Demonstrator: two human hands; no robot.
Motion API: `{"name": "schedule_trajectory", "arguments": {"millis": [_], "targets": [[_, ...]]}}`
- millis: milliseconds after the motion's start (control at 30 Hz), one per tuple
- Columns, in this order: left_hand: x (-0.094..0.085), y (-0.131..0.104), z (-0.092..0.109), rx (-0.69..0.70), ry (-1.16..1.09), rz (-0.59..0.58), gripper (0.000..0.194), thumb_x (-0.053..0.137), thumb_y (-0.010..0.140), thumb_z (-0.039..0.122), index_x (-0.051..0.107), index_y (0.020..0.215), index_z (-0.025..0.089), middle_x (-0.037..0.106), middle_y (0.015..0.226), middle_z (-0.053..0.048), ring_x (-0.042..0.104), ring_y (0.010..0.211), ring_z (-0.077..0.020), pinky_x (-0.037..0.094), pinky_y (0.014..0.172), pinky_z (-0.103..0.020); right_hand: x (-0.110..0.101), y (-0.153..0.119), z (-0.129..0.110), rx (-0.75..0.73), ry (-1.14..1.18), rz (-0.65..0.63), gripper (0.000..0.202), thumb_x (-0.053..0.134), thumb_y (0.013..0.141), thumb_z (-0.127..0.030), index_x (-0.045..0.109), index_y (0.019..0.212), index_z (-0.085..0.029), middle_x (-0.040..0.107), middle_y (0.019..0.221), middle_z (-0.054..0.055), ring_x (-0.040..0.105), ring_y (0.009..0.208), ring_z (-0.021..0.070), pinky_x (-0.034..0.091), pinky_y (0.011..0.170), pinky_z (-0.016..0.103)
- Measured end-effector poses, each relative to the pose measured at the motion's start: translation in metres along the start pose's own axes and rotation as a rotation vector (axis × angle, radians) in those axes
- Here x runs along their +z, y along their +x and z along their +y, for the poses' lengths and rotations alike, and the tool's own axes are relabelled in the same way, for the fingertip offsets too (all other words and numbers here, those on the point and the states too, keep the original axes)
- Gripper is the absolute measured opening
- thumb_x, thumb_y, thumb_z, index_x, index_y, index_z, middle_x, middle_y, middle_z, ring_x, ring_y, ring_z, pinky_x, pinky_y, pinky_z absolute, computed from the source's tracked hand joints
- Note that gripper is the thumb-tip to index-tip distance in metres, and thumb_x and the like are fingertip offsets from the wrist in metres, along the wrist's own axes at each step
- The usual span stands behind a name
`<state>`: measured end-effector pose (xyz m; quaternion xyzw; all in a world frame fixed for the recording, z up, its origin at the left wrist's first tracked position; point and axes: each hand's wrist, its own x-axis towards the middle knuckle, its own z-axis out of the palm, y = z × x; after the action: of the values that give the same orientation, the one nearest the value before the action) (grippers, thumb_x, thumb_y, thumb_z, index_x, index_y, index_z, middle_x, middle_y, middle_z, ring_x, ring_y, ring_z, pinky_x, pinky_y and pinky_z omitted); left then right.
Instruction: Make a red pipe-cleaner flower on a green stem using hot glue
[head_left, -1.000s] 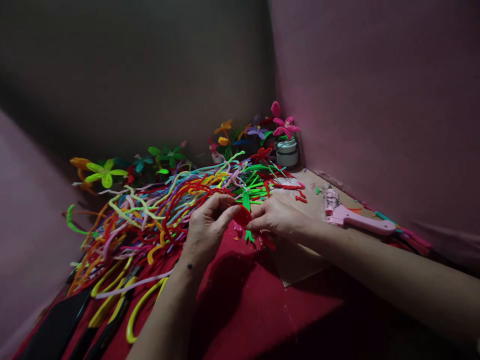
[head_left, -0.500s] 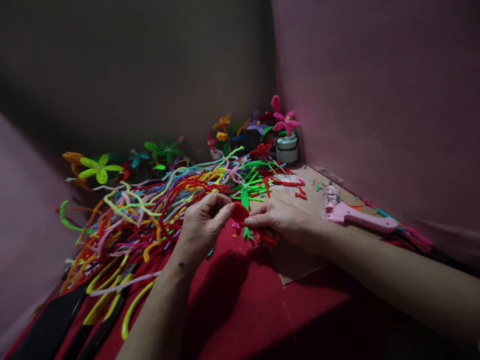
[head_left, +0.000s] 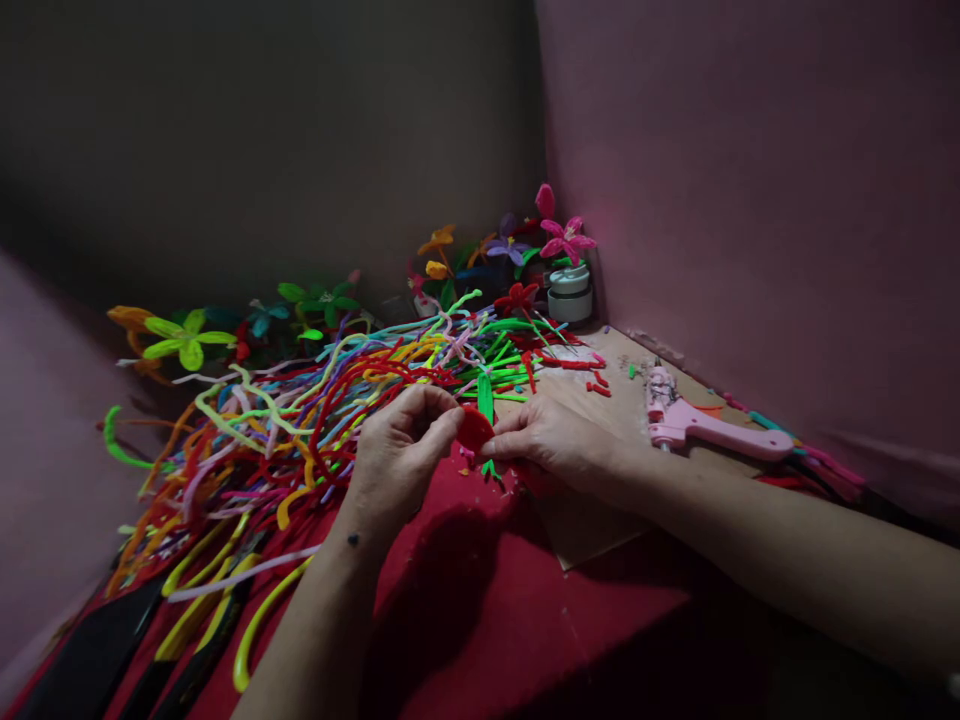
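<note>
A small red fuzzy petal (head_left: 475,429), seemingly of pipe cleaner, is pinched between my two hands above the red cloth. My left hand (head_left: 409,440) grips its left end between thumb and fingertips. At the lower right end, my right hand (head_left: 544,440) holds it with thumb and forefinger; the other fingers are curled and partly hidden. Just behind the petal lies a green leaf-shaped pipe-cleaner piece (head_left: 486,397). Below it, small green scraps (head_left: 491,469) rest on the cloth.
A large heap of coloured pipe cleaners (head_left: 337,380) spreads on the left, with yellow-handled pliers (head_left: 202,610) in front. A pink glue gun (head_left: 697,425) lies on the board (head_left: 622,400) at right. Finished flowers (head_left: 191,340) stand along the wall, near a pale round container (head_left: 570,292).
The view has shifted slightly, so the surroundings sit a little farther left. Both hands keep their pinch on the red petal, which appears slightly turned.
</note>
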<state>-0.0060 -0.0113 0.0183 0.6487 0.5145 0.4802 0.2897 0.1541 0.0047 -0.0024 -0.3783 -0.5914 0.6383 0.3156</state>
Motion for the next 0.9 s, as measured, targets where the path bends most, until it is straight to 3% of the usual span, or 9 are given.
{"name": "schedule_trajectory", "arguments": {"millis": [200, 333, 633, 900], "targets": [[0.0, -0.001, 0.004, -0.029, -0.05, -0.041, 0.012, 0.063, 0.073, 0.028, 0.062, 0.077, 0.017, 0.052, 0.053, 0.004, 0.041, 0.043, -0.006, 0.031, 0.042, -0.018, 0.001, -0.001, 0.001, -0.04, -0.015, 0.027, 0.021, 0.053, 0.069, -0.012, 0.053, 0.049, -0.014, 0.037, 0.038, -0.007, 0.027, 0.034, 0.0034, 0.016, 0.038, 0.022], [0.0, -0.001, 0.005, -0.026, -0.016, -0.038, 0.011, 0.064, 0.072, 0.027, 0.065, 0.073, 0.016, 0.05, 0.049, 0.005, 0.038, 0.041, -0.0053, 0.03, 0.039, -0.017, 0.0, 0.0, 0.002, -0.048, -0.022, 0.021, 0.021, 0.052, 0.069, -0.01, 0.053, 0.049, -0.014, 0.036, 0.038, -0.008, 0.028, 0.034, 0.0034, 0.017, 0.037, 0.022], [0.002, -0.002, 0.002, 0.074, -0.002, 0.027, 0.006, 0.067, 0.068, 0.022, 0.067, 0.069, 0.016, 0.06, 0.058, 0.002, 0.051, 0.045, -0.0082, 0.04, 0.043, -0.019, 0.0, 0.001, 0.004, -0.085, -0.027, 0.044, 0.021, 0.052, 0.069, -0.005, 0.056, 0.05, -0.013, 0.041, 0.038, -0.006, 0.03, 0.035, 0.0024, 0.018, 0.036, 0.02], [0.0, -0.003, 0.001, 0.103, -0.024, 0.035, 0.005, 0.065, 0.072, 0.02, 0.065, 0.072, 0.015, 0.061, 0.057, 0.002, 0.056, 0.045, -0.0093, 0.046, 0.046, -0.02, -0.004, 0.004, 0.01, -0.013, 0.143, -0.098, 0.022, 0.049, 0.079, -0.016, 0.056, 0.059, -0.014, 0.048, 0.036, -0.005, 0.037, 0.028, 0.0051, 0.028, 0.031, 0.016]]}}
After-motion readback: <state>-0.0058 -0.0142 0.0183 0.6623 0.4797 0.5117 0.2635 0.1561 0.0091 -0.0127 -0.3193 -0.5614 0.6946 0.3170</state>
